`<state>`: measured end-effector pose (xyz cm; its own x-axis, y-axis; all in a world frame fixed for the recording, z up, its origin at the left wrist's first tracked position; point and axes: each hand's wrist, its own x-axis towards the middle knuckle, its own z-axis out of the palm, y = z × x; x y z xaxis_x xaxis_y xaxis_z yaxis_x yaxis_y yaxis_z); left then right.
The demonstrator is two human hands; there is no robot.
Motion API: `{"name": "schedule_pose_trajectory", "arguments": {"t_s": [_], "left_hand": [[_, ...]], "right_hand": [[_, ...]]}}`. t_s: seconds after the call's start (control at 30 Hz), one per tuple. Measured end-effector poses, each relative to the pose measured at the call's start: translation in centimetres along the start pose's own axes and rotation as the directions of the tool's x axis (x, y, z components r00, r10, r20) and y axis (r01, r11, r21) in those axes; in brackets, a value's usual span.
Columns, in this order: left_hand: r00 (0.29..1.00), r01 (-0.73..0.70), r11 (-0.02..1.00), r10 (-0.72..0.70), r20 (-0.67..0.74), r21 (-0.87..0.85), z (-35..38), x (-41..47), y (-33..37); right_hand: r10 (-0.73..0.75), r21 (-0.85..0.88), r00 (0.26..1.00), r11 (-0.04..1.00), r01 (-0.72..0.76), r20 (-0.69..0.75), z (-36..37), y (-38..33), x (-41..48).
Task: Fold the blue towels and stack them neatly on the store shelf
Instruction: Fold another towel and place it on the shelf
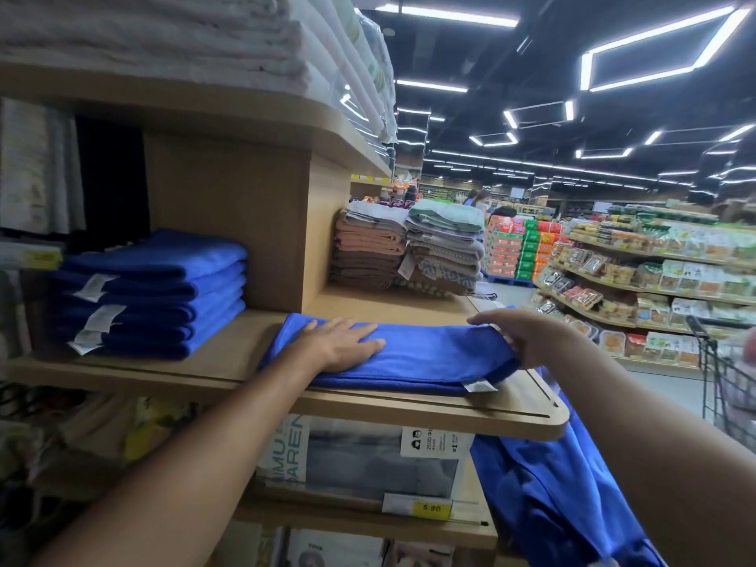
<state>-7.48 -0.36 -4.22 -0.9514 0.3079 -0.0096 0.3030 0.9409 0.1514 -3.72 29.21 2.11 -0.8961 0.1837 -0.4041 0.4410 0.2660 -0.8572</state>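
On the light wooden store shelf (229, 362), a stack of folded royal-blue towels (151, 292) is sitting left of the half-folded blue towel (425, 358) being worked. The left hand (339, 345) is pressing flat, fingers spread, while the right hand (527, 337) is pinching the right edge; squaring corners first should be helping.
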Motion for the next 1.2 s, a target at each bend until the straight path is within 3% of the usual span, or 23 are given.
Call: {"name": "schedule_pose_trajectory", "arguments": {"t_s": [0.17, 0.4, 0.57, 0.73, 0.83, 0.93, 1.0, 1.07, 1.13, 1.2], "left_hand": [[1.000, 0.012, 1.000, -0.012, -0.002, 0.025, -0.1, -0.1, 0.1], [0.999, 0.021, 0.998, -0.023, 0.030, 0.057, -0.5, 0.7, 2.2], [0.996, -0.039, 0.999, 0.039, -0.074, 0.004, 0.6, 1.2, 6.1], [0.996, -0.006, 1.000, 0.005, -0.094, -0.013, 2.1, 1.4, 7.1], [0.998, -0.011, 1.000, 0.011, -0.059, -0.009, 2.2, 1.6, 7.0], [0.998, -0.005, 1.000, 0.003, -0.067, -0.029, 2.4, 1.9, 6.7], [0.997, -0.002, 0.999, -0.001, -0.083, -0.041, 2.6, 2.0, 6.9], [0.994, -0.009, 0.999, 0.005, -0.105, -0.039, 2.6, 1.8, 7.2], [0.984, -0.029, 0.996, 0.014, -0.178, -0.083, 1.9, 1.6, 7.1], [0.965, -0.084, 0.949, 0.002, -0.261, -0.303, 0.7, 1.4, 6.9]], "right_hand": [[0.004, -0.018, 0.999, 1.000, -0.003, 0.041, 0.4, 0.4, -0.2], [-0.249, 0.005, 0.967, 0.968, 0.249, -0.061, 0.9, -4.2, -2.0], [-0.290, 0.102, 0.954, 0.954, 0.282, 0.078, 0.6, -7.8, -4.1], [-0.325, 0.151, 0.941, 0.939, 0.309, 0.093, 1.9, -8.6, -4.7], [-0.328, -0.093, 0.945, 0.940, 0.328, 0.021, 3.1, -7.1, -3.8], [-0.331, -0.493, 0.938, 0.836, 0.241, -0.102, 3.3, -4.1, -2.4], [-0.304, -0.600, 0.945, 0.781, 0.174, -0.121, 3.2, -2.3, -2.0], [-0.466, -0.686, 0.877, 0.677, 0.268, -0.117, 3.1, -1.0, -2.0], [-0.674, -0.769, 0.726, 0.534, 0.352, -0.136, 3.1, 0.2, -2.8], [-0.714, -0.761, 0.688, 0.517, 0.393, -0.129, 2.9, 1.4, -3.5]]}}
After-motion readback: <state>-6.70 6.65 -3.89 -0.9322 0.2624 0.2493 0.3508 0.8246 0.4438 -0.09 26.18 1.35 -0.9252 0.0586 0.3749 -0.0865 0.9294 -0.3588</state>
